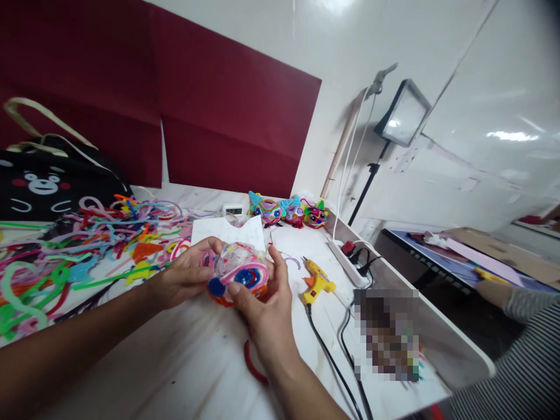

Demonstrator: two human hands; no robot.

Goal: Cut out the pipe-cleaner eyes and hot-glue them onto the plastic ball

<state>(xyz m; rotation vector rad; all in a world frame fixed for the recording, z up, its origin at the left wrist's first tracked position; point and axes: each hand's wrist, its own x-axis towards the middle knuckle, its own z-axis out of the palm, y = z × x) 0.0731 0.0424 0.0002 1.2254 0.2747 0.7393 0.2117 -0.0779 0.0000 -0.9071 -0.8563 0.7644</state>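
Note:
Between my two hands is a round pipe-cleaner animal head [242,274], with a blue and white eye, pink and orange edging and a pale, fuzzy top. My left hand [190,274] grips its left side, fingers along the edge. My right hand [266,303] wraps its right side, the thumb pressed on the front below the eye. Right of my hands, a yellow hot glue gun [318,283] lies on the white table [210,367]. A dark red pipe cleaner [254,364] lies close to my right wrist.
Loose coloured pipe cleaners [109,251] heap on the left by a black bag [48,181]. Several finished animal heads [266,211] stand at the back. A power strip [345,262] and black cables [328,344] run along the right. A striped sleeve [516,350] of another person shows at far right.

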